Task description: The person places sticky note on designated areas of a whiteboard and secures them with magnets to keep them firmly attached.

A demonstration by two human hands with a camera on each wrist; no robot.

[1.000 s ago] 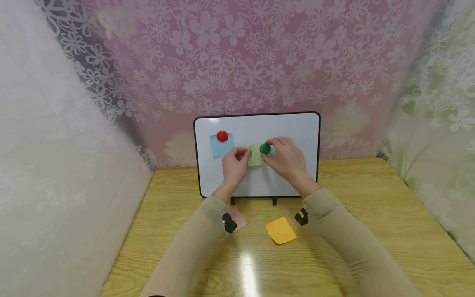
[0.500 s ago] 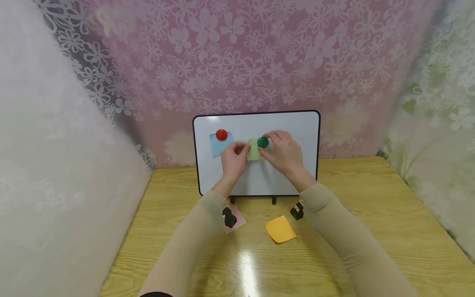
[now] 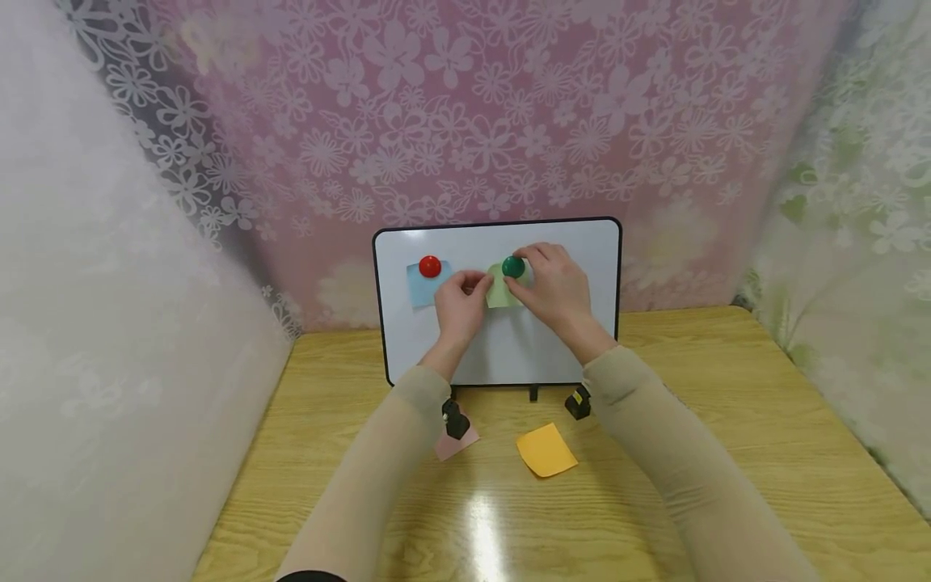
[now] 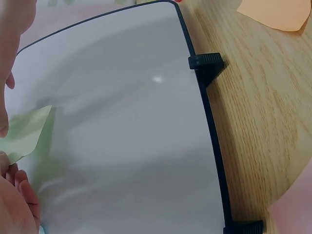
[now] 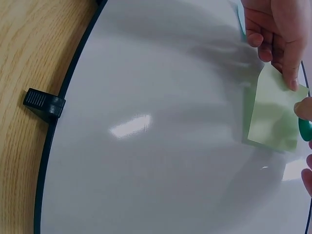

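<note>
A green sticky note (image 3: 499, 294) is held up against the whiteboard (image 3: 538, 356), its lower edge standing off the surface in the right wrist view. My left hand (image 3: 461, 309) pinches the note's left edge between thumb and forefinger. At the note's upper right, my right hand (image 3: 556, 287) grips a round green magnet (image 3: 513, 267) between thumb and fingers. Left of both hands, a blue sticky note (image 3: 423, 288) hangs on the board under a round red magnet (image 3: 430, 267).
An orange sticky note (image 3: 547, 451) and a pink sticky note (image 3: 457, 446), partly covered by the left wrist camera, lie on the wooden table (image 3: 349, 364). Black feet (image 5: 45, 104) support the board. A flowered pink wall (image 3: 465, 121) rises behind.
Both hands have moved up the board, carrying the green note and the green magnet higher. The blue note and the red magnet have stayed in place on the board.
</note>
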